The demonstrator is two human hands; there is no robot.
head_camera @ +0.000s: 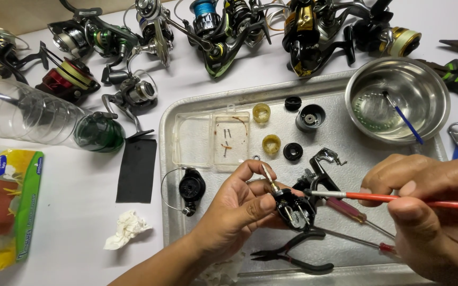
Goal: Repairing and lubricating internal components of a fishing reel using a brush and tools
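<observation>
Left hand [239, 204] comes in from bottom centre, forearm angled up to the right, palm turned toward me. Its fingers curl around the small black fishing-reel body [295, 207]; thumb and forefinger pinch it near the brass shaft that sticks up at the top. The reel body is held just above the dented grey metal tray [197, 114], near the tray's front middle.

Right hand [433, 209] enters from the right edge, knuckles up. Thumb and fingers are pressed together on the thin red-handled brush [393, 199], which lies almost level; its metal ferrule end touches the reel body. I see 2 fingers clearly; the rest are folded under. The wrist is cut off by the frame.

On the tray: a clear plastic box [213, 139] holding a few small screws, 2 amber plastic caps [266, 128], black round parts [310, 117], a black spool with wire bail [191, 186], black pliers [292, 255] below the left hand, and 2 red-handled screwdrivers [367, 230], partly hidden behind the right hand. A round steel bowl [430, 100] at the tray's far right corner holds clear liquid and a blue-handled brush [406, 123].

On the white surface [80, 222]: a crumpled tissue [127, 229], a black rectangular pad [137, 170], a clear plastic bottle [38, 119] lying on its side, several spinning reels [218, 26] along the far edge. The reel body's inner parts are too small to make out.
</observation>
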